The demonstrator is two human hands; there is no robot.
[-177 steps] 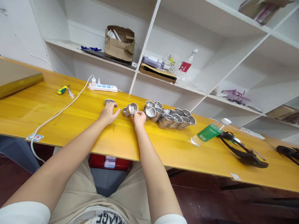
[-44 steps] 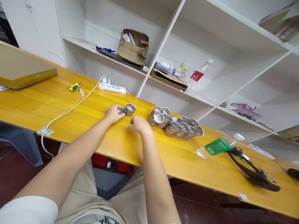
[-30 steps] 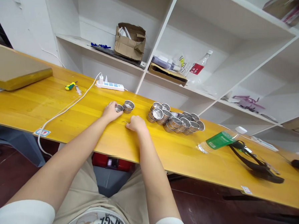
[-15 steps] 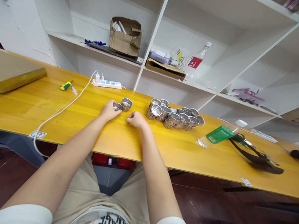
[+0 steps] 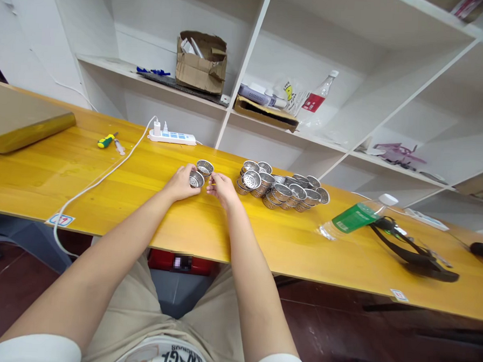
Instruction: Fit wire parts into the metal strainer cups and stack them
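Note:
My left hand (image 5: pixel 179 183) is wrapped round a small perforated metal cup (image 5: pixel 196 179), its open top facing up. Just behind that cup stands another metal cup (image 5: pixel 205 168), which looks stacked on a second one. To the right, my right hand (image 5: pixel 220 188) has its fingers bent near the cups; whether anything small is between its fingertips cannot be made out. A cluster of several similar metal cups (image 5: pixel 282 192), some stacked and some tilted, is on the yellow table (image 5: pixel 198 227) right of my hands.
A green-labelled bottle (image 5: pixel 355 218) lies at the right beside a black visor-like object (image 5: pixel 416 255). Behind my left hand are a power strip (image 5: pixel 173 138), its white cable, and a green screwdriver (image 5: pixel 106 140). Shelves (image 5: pixel 301 131) rise behind the table.
My left hand has brought its cup slightly right and towards me, in front of the standing cups. My right hand has its fingers a little more spread and raised.

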